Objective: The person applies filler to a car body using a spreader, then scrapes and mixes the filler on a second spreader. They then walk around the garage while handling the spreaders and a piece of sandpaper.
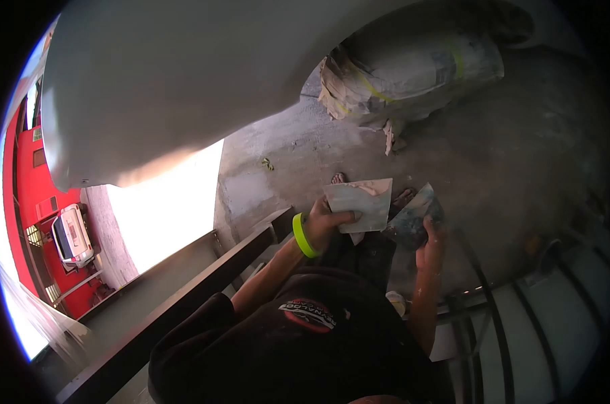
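My left hand [329, 221], with a bright yellow-green band at its wrist, grips a flat pale board [369, 207] by its near-left side, the thumb lying on top. A smear of beige paste [379, 188] covers the board's far edge. My right hand [429, 246] is closed on a dark bluish-grey piece of crumpled-looking sheet [418, 219], smudged with pale marks and pointed at its top. This sheet is just right of the board. Its exact kind cannot be made out, and some fingers are hidden behind it.
A large smooth grey panel [184, 81] overhangs the upper left. Behind it, a rounded form wrapped in paper and yellow tape [412, 74] stands over the concrete floor [284, 145]. Dark rails [184, 303] run at lower left. A parked vehicle [73, 236] is outside.
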Motion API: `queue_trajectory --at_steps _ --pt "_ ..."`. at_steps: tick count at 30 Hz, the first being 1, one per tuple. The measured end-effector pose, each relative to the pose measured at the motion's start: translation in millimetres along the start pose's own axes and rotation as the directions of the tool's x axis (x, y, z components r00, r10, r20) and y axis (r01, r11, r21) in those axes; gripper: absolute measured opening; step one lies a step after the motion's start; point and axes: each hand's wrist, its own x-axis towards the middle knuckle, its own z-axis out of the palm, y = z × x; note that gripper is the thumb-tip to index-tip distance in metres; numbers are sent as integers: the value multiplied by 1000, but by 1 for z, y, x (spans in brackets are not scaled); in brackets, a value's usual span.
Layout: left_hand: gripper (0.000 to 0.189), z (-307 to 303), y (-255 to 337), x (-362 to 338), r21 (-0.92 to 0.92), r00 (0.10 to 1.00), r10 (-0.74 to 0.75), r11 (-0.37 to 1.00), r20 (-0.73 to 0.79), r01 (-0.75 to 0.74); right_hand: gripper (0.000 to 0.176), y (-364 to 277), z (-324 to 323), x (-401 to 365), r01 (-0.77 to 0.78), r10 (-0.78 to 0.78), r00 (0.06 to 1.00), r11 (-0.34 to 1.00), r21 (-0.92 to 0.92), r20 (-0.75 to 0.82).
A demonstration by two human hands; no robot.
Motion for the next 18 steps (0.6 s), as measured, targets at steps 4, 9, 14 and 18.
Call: queue_trajectory --at_steps 4,9,14,18 --pt "47 35 -43 9 12 997 -74 997 -37 74 56 -26 -65 10 -128 45 975 916 379 219" --pt "67 131 -51 14 464 987 -60 886 151 -18 61 -78 -122 27 -141 101 969 976 168 226" --pt "74 214 -47 29 451 890 22 856 455 -252 61 -127 -96 9 47 -40 995 996 -71 91" --pt "83 241 -44 30 77 884 -145 989 445 123 55 -167 -81 -11 112 -110 994 983 -147 18"
